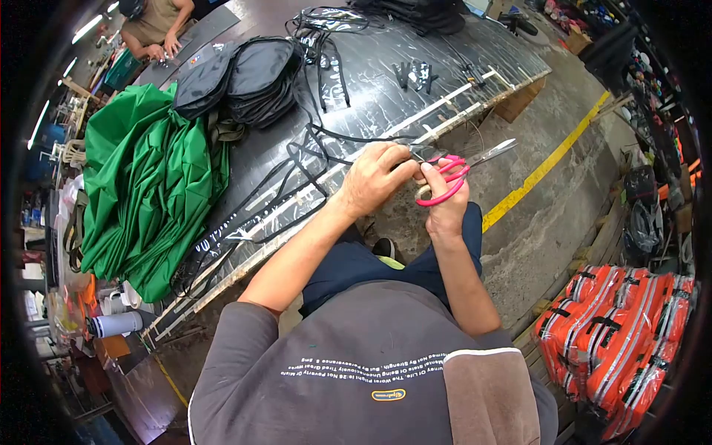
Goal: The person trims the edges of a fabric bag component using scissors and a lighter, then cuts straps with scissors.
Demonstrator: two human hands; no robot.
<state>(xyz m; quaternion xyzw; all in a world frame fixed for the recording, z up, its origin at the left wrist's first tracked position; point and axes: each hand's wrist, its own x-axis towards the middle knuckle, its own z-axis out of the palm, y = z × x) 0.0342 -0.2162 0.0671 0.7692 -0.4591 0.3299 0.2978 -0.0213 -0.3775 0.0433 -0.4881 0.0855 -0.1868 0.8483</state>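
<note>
My right hand [449,209] is closed on pink-handled scissors [493,153], their blades pointing away to the upper right and looking nearly shut. Beside it, my left hand [377,179] is closed, fingertips pinched close to the right thumb. A thin black strap [326,157] runs from the table into the left hand; its end is hidden by the fingers. More of this strapping lies in loose loops on the dark tabletop [378,89], some lengths bearing white lettering.
A heap of green fabric [152,185] and stacked black pouches [259,81] lie on the table's left. Small black pieces [415,74] sit farther back. Another person [159,33] works at the far end. Orange wrapped bags [615,334] are piled at the right.
</note>
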